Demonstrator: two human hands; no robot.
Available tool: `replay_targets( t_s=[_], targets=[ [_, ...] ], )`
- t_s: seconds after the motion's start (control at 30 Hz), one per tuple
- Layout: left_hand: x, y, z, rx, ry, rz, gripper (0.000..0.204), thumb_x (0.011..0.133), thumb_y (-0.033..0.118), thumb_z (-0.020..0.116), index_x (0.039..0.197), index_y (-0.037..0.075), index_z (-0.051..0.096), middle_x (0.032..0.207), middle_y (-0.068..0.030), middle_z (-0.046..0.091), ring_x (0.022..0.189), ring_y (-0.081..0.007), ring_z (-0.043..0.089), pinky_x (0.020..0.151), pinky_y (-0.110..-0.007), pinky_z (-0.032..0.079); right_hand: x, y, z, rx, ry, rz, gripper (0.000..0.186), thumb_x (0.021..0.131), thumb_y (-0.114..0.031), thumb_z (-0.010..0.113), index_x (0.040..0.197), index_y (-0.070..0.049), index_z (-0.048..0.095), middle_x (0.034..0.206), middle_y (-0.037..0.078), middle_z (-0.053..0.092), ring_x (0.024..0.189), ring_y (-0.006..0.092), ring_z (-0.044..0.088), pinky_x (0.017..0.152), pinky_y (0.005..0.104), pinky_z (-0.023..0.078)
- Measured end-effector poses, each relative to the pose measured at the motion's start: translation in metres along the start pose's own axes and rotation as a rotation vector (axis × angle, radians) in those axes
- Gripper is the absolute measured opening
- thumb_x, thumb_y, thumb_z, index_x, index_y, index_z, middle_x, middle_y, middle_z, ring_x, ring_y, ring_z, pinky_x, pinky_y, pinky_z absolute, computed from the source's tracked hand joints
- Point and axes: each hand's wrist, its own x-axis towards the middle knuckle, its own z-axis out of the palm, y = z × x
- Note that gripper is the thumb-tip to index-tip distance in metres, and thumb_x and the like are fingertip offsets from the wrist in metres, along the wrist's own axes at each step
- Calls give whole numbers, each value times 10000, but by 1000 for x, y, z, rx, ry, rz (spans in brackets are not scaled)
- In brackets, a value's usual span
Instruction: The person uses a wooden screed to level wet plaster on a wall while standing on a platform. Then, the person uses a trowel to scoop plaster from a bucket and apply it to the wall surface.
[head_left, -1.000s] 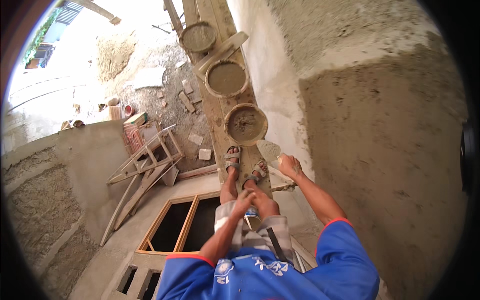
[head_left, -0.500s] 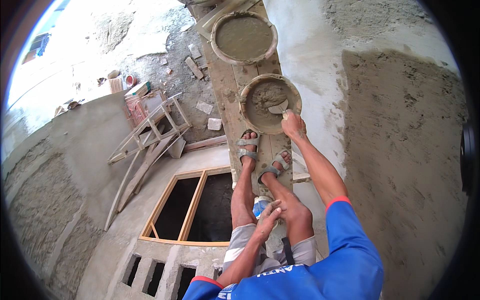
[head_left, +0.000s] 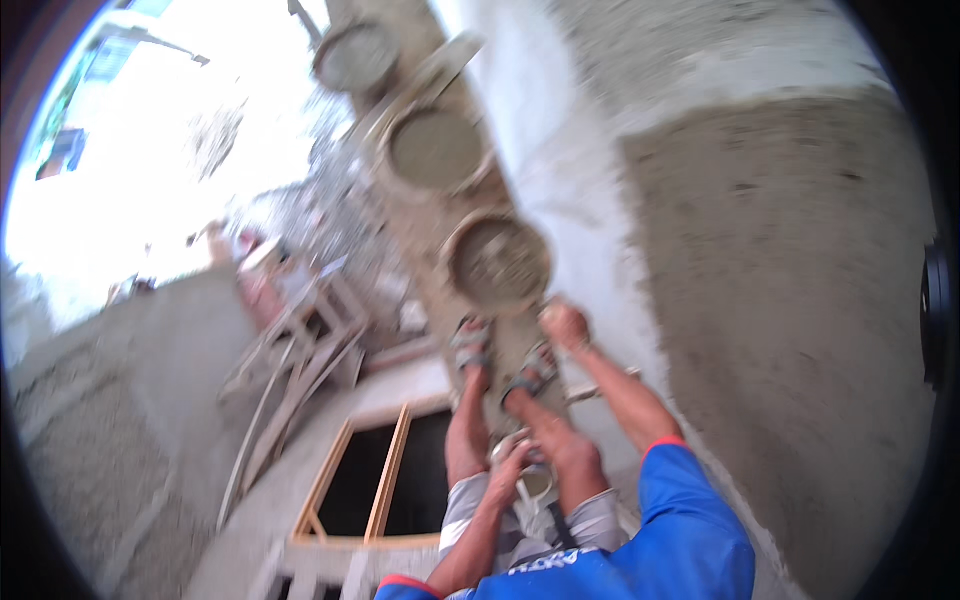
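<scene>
My right hand (head_left: 565,324) is closed beside the near rim of a round basin (head_left: 455,262) of wet grey mortar (head_left: 497,262). It grips a trowel, whose blade is smeared by motion and hardly shows. My left hand (head_left: 513,455) hangs between my knees, above a small pale bucket (head_left: 537,482). Blur hides whether its fingers hold anything. Farther along the plank walkway (head_left: 420,215) stands a second basin (head_left: 386,168) with grey mix, and a third basin (head_left: 322,70) lies beyond it. My sandalled feet (head_left: 472,345) rest on the planks, just short of the nearest basin.
A long pale board (head_left: 445,65) lies across the walkway between the farther basins. On the right rises a wall with a dark, wet plaster patch (head_left: 790,300). Below left are a wooden-framed opening (head_left: 390,470) and a stack of timber frames (head_left: 300,365).
My right hand has drawn the trowel back from the mortar to the basin's near edge. The view has shifted, bringing the third basin in. My left hand stays between my knees.
</scene>
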Motion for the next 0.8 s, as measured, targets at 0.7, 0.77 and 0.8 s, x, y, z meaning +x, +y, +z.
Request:
replay_targets(
  t_s=[0.7,0.77,0.8],
  targets=[
    [-89,215,19,436,89,448,453,875,289,525,1236,45,403,1085,-200,571,781,-280,643,598,-353,494,-397,-351,-797,88,233,-867,453,791,-247,682,1166,-33,543,762,119,645,642,213,634,608,326,509],
    [-108,219,26,391,126,458,462,874,302,524,1235,42,401,1097,-205,570,815,-280,643,600,-357,493,-409,-346,-815,304,133,-872,468,806,-244,678,1206,-46,540,763,109,644,635,172,627,543,291,508],
    [-112,222,29,414,118,460,467,875,310,521,1237,41,399,1095,-208,573,808,-280,644,591,-366,491,-405,-336,-826,398,96,-769,489,808,-261,677,1218,-38,530,767,116,639,633,158,621,516,277,506]
  ],
)
